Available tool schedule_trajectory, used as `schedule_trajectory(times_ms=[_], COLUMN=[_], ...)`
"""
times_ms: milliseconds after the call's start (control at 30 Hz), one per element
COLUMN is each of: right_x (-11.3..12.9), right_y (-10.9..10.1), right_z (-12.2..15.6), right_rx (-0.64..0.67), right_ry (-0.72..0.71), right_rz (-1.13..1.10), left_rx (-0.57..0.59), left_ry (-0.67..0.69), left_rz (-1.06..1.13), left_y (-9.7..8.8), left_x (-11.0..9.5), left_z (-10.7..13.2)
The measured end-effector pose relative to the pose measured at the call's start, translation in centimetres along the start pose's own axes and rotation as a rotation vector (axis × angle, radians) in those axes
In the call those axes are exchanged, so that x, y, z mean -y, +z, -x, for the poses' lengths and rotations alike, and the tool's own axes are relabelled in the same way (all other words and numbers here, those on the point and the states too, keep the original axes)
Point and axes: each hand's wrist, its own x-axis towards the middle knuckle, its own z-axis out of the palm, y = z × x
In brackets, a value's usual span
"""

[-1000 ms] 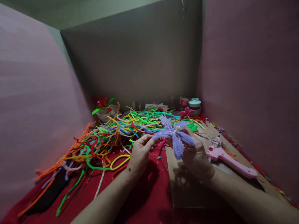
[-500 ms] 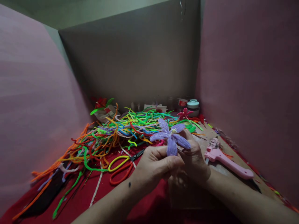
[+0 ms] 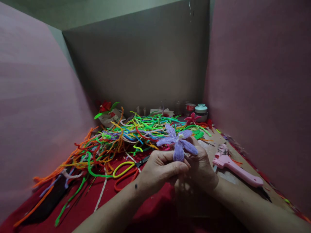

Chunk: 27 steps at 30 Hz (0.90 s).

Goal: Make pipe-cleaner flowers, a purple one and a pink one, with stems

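Note:
A purple pipe-cleaner flower (image 3: 178,142) with several fuzzy petals stands up between my two hands. My right hand (image 3: 202,168) is closed around its base from behind. My left hand (image 3: 161,170) is curled in front with fingers pinched together just below the petals; the stem it presses on is hidden by the fingers. Both hands hover over the red cloth (image 3: 150,210) near a sheet of brown cardboard (image 3: 218,142).
A big tangle of coloured pipe cleaners (image 3: 116,139) covers the left and back of the table. Yellow-and-red scissors (image 3: 126,171) lie by my left hand. A pink glue gun (image 3: 236,170) rests at the right. A red flower (image 3: 191,119) and small jars (image 3: 201,110) sit at the back.
My left hand came in from the petal's left tip and closed under the flower beside my right hand. The flower dropped slightly and has stayed nearly still since.

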Motion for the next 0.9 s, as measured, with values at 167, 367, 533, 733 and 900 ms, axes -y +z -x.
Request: schedule_trajectory(times_ms=[167, 367, 533, 733, 900], right_x=[-0.2, 0.0, 0.1, -0.9, -0.4], right_y=[0.0, -0.4, -0.6, -0.6, -0.5], right_z=[0.2, -0.3, -0.9, -0.5, -0.5], right_rx=[-0.032, -0.026, -0.037, -0.011, -0.023], right_ry=[0.039, 0.139, 0.290, 0.406, 0.343], right_rz=[-0.084, -0.171, -0.205, -0.316, -0.270], left_rx=[0.084, 0.018, -0.305, -0.272, -0.329], left_ry=[-0.030, -0.008, 0.187, 0.262, 0.409], left_rz=[-0.022, -0.253, -0.424, -0.646, -0.821], left_y=[-0.2, -1.6, -2.8, -2.2, -1.3], left_x=[-0.4, -0.5, 0.3, 2.0, 2.8], left_z=[0.3, 0.4, -0.6, -1.4, -1.5])
